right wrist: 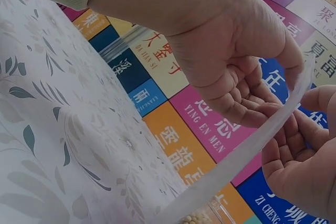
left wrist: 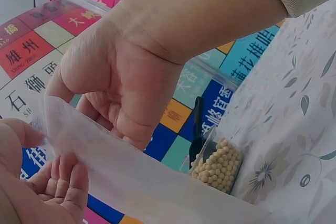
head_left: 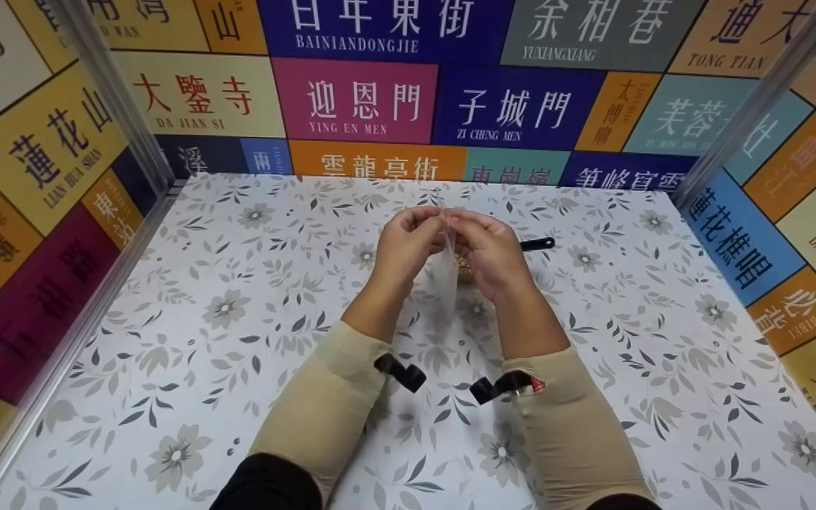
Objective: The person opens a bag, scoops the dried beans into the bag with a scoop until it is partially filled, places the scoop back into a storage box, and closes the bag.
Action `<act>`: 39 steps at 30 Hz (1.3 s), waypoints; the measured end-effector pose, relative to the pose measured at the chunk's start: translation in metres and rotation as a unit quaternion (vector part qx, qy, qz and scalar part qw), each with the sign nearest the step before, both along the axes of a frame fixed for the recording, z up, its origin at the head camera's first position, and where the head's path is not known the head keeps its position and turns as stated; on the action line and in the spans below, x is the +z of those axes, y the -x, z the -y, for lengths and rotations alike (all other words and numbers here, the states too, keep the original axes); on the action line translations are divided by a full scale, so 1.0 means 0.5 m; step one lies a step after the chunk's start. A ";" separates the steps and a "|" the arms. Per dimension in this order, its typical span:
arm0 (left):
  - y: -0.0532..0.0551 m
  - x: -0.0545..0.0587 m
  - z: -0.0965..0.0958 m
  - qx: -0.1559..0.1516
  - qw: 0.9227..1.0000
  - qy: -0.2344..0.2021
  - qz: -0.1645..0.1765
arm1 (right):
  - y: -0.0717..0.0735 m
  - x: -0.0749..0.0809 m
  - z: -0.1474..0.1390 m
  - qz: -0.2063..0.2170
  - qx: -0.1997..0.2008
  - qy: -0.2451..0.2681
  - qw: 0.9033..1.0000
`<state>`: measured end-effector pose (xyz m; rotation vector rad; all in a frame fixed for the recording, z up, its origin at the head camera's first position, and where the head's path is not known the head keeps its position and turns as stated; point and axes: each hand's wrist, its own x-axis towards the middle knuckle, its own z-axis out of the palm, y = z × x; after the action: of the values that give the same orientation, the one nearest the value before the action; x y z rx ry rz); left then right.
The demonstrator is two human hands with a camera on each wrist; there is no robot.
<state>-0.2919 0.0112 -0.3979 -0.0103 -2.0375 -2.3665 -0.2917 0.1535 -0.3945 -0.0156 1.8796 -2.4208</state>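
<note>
A thin translucent plastic bag (head_left: pixel 442 290) hangs between my hands, its top edge up at the fingertips. My left hand (head_left: pixel 406 244) pinches one side of that edge between thumb and curled fingers. Opposite, my right hand (head_left: pixel 491 249) pinches the other side, and the fingertips of both hands nearly meet. In the left wrist view the bag's body slants down past a clear container (left wrist: pixel 218 169) of pale round beans, hiding part of it. Whether the bag's mouth is parted I cannot tell.
A black handle (head_left: pixel 537 244), apparently of a spoon or scoop, sticks out beyond my right hand, beside the bean container. Floral-patterned white covering (head_left: pixel 224 312) spreads over the table. Panels with Chinese place names (head_left: pixel 358 103) wall the back and sides.
</note>
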 end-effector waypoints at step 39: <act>-0.013 0.010 0.002 -0.057 0.998 0.022 0.021 | -0.010 0.021 -0.004 -0.001 -0.096 -0.202 0.975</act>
<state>-0.2854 0.0104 -0.3932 -0.0807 -2.1649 -2.4063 -0.2869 0.1556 -0.3841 0.1970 2.4383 -2.0890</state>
